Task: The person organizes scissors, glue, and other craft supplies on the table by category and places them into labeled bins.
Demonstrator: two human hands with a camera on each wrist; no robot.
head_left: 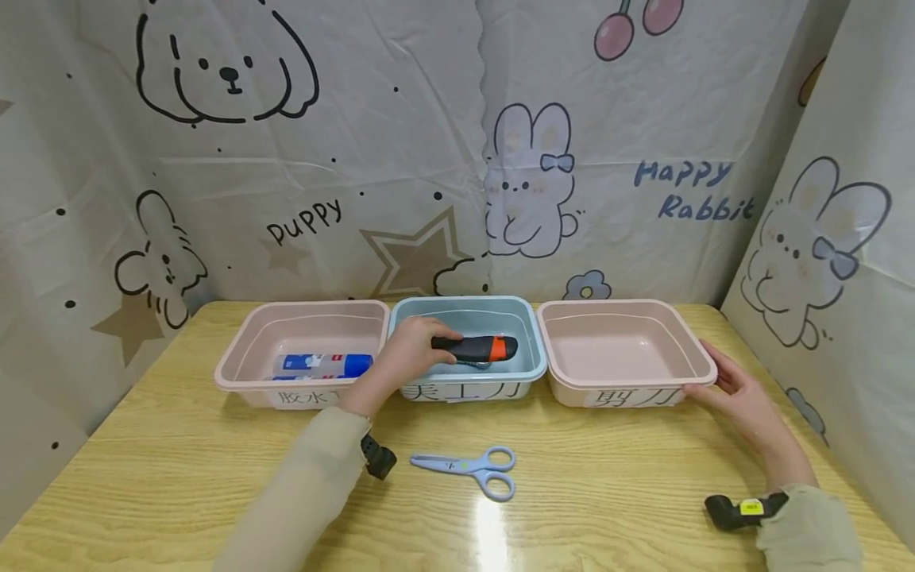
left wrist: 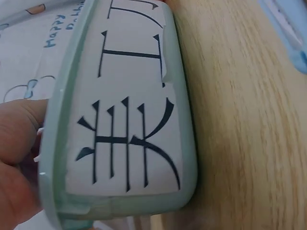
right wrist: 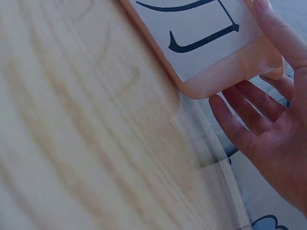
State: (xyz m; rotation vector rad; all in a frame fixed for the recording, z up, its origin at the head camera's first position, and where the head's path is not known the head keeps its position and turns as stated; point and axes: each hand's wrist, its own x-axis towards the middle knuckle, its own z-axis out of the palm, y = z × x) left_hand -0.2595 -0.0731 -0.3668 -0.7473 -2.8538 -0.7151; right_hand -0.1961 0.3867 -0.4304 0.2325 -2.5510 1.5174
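My left hand (head_left: 418,347) reaches over the blue bin (head_left: 538,349) and grips a black utility knife (head_left: 473,348) with an orange band at its end. The knife lies roughly level inside the bin's opening; something beneath it is mostly hidden. In the left wrist view, the bin's front wall (left wrist: 184,120) with its printed label covers the knife, and part of the hand (left wrist: 21,158) shows behind the rim. My right hand (head_left: 743,397) holds the front right corner of the right pink bin (head_left: 615,349), thumb at the rim and fingers (right wrist: 235,120) around the side.
To the left stands another pink bin (head_left: 232,373) holding blue-capped clear tubes (head_left: 325,365). Blue scissors (head_left: 468,469) lie on the wooden table (head_left: 586,485) in front of the bins, handles to the right. A printed curtain (head_left: 400,143) hangs behind and along both sides.
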